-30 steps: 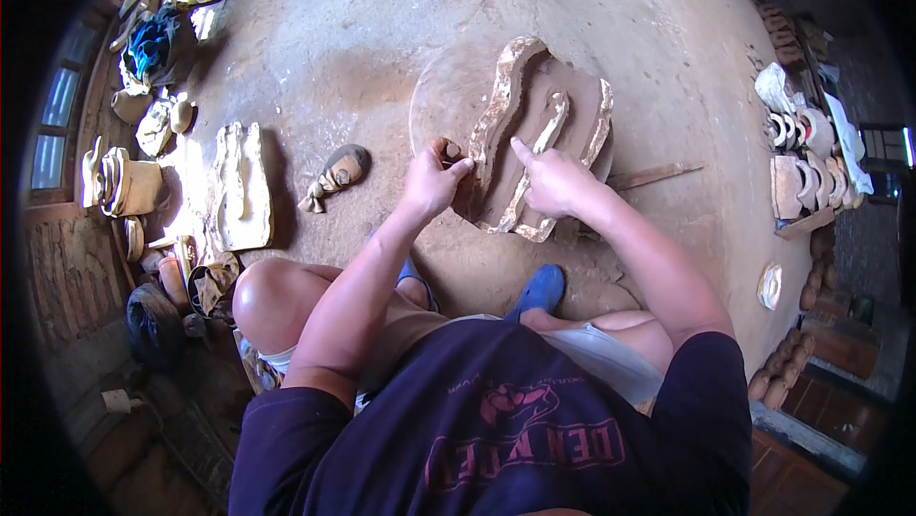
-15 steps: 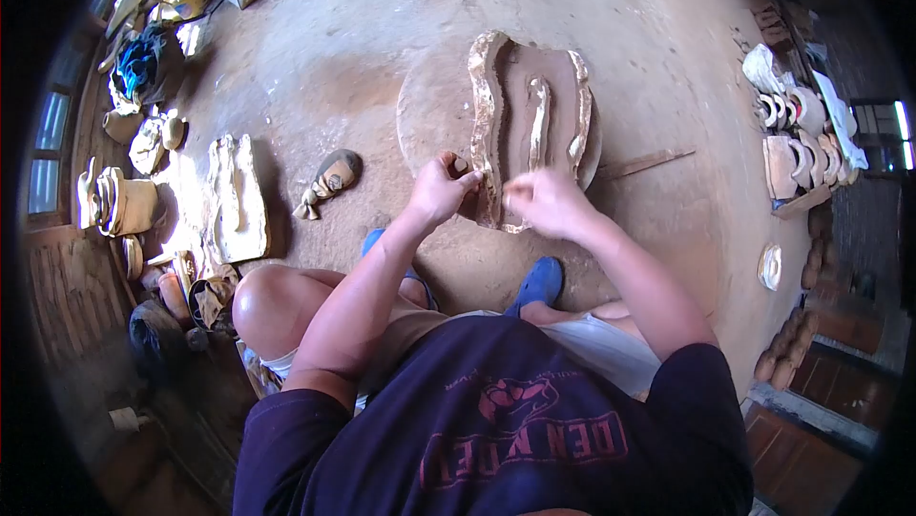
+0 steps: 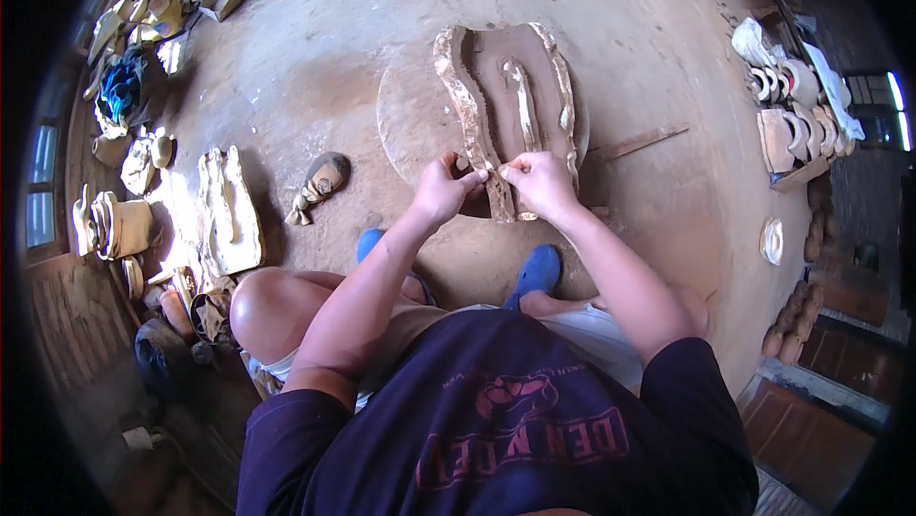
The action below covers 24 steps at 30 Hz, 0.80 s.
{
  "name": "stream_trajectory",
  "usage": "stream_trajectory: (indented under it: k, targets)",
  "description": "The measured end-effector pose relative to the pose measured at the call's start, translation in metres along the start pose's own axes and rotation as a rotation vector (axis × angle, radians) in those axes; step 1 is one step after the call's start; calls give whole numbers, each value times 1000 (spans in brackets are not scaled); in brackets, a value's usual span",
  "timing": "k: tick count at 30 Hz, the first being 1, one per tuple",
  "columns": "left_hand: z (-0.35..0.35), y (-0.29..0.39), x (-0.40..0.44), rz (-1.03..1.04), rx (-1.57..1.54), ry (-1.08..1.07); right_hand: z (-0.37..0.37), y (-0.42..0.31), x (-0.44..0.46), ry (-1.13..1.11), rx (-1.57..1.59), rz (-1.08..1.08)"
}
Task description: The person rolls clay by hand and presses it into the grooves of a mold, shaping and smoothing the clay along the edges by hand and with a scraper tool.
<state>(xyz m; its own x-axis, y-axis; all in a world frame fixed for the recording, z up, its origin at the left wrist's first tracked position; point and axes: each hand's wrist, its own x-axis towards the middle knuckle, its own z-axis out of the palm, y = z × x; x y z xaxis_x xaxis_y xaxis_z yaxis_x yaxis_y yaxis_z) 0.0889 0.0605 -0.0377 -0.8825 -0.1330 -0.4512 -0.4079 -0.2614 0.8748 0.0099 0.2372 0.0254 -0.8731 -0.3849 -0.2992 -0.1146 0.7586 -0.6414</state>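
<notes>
A plaster mould (image 3: 465,101) with a wavy pale rim lies on a round board (image 3: 401,120), its hollow lined with brown clay (image 3: 491,63). A narrow pale ridge (image 3: 522,101) stands up in its middle. My left hand (image 3: 444,192) is at the near part of the mould's left rim, thumb and fingertips pinched against the clay edge. Close beside it, my right hand (image 3: 542,184) pinches the inner side of the same edge, its thumb pointing at the left one. The clay between the fingertips is mostly hidden.
A tied dark cloth bundle (image 3: 320,184) lies on the floor to the left. Another mould piece (image 3: 229,216) leans farther left. A wooden stick (image 3: 639,141) juts out right of the board. Curved mould parts (image 3: 801,134) are stacked at the right. My blue shoes (image 3: 540,270) are near the board.
My right hand has moved up and left, from a blurred position, to meet the left hand's fingertips at the rim. The view has shifted slightly; the mould appears a little farther left.
</notes>
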Motion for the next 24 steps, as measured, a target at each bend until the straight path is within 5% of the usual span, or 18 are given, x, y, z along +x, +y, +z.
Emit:
stream_trajectory:
  k: [15, 19, 22, 24]
  targets:
    - [18, 11, -18, -11, -19, 16, 23, 16, -81, 345, 36, 33]
    - [23, 3, -32, 10, 139, 99, 25, 35, -106, 107, 130, 192]
    - [32, 9, -68, -32, 335, 57, 19, 29, -121, 197, 262, 124]
    - [44, 6, -90, -16, 161, -91, -3, 7, -129, 230, 179, -83]
